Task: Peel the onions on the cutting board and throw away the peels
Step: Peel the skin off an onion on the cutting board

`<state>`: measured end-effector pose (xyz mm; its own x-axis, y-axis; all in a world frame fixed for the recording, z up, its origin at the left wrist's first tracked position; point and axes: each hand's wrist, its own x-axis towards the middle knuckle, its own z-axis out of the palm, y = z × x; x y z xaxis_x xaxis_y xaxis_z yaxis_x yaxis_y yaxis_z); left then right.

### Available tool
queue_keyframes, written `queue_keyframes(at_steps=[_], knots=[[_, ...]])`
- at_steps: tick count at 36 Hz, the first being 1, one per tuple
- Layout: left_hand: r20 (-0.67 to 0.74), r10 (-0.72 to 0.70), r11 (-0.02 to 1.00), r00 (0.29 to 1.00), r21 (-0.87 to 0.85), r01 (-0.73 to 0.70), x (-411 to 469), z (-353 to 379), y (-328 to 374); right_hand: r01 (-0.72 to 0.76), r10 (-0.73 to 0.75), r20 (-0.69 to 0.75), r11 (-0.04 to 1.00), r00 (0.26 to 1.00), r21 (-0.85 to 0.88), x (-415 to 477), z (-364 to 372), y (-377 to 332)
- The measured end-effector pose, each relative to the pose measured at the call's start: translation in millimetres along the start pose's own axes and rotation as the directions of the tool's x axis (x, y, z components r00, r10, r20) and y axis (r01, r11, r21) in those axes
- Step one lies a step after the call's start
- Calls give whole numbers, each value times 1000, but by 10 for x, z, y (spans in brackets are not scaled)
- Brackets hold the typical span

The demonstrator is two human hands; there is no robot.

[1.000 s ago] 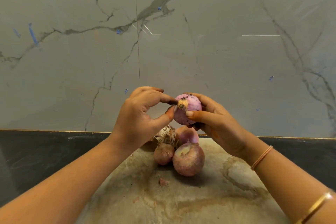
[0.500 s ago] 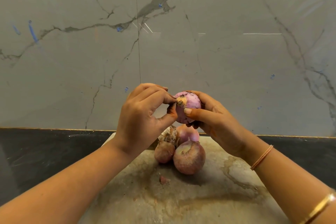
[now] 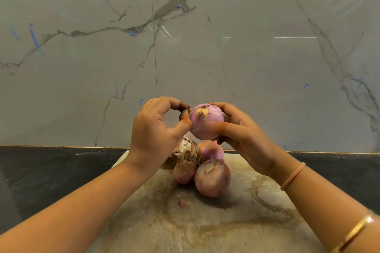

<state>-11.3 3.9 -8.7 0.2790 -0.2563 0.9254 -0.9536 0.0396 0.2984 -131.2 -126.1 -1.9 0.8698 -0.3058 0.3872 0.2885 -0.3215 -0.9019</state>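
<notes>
We hold the onion (image 3: 206,122) above the board (image 3: 236,226), its root end facing us, its axis tilted towards the camera. Our right hand (image 3: 244,135) grips it firmly; our left hand (image 3: 156,129) pinches skin at its left edge. Three more onions (image 3: 212,177) sit below with peel (image 3: 186,148).

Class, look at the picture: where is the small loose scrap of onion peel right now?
In the head view, the peel scrap lies alone on the cutting board, just left of centre, in front of the small onion and the large onion.
</notes>
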Motion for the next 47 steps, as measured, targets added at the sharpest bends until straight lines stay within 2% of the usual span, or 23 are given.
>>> queue_keyframes(at_steps=[5,12,16,18,22,27,30,36,40,44,47], knots=[[6,-52,998,999,-25,52,-10,14,-38,1,-1,12,1000,1000,21,-15,-12,-21],[23,-226,965,974,-133,227,-18,52,-27,23,-25,33,998,999,57,-37,-3,-53],[-11,-468,858,884,-243,452,40,12,-163,45,-47,20,996,999,72,-43,-19,-70],[-20,-502,847,865,-216,486,54,-14,-254,55,-56,1,996,998,66,-40,-24,-82],[75,-444,873,893,-188,450,26,20,-183,47,-46,-28,999,999,13,-49,-17,-66],[184,-284,869,941,-364,334,-26,32,-53,26,-26,-39,1000,999,16,-37,-16,-36],[235,-216,887,948,-359,291,-20,32,-58,17,-16,-32,999,999,33,-28,-17,-22],[249,-271,813,930,-459,359,5,32,-21,2,-1,-26,1000,1000,16,-25,-19,0],[251,-282,864,926,-353,359,-19,56,-26,0,1,-22,1000,1000,14,-27,-18,8],[212,-246,911,946,-283,301,-41,81,-21,-3,3,-16,1000,1000,8,-24,-16,1],[188,-268,913,945,-264,311,-35,78,-33,-9,9,-1,1000,1000,7,-24,-8,-2]])
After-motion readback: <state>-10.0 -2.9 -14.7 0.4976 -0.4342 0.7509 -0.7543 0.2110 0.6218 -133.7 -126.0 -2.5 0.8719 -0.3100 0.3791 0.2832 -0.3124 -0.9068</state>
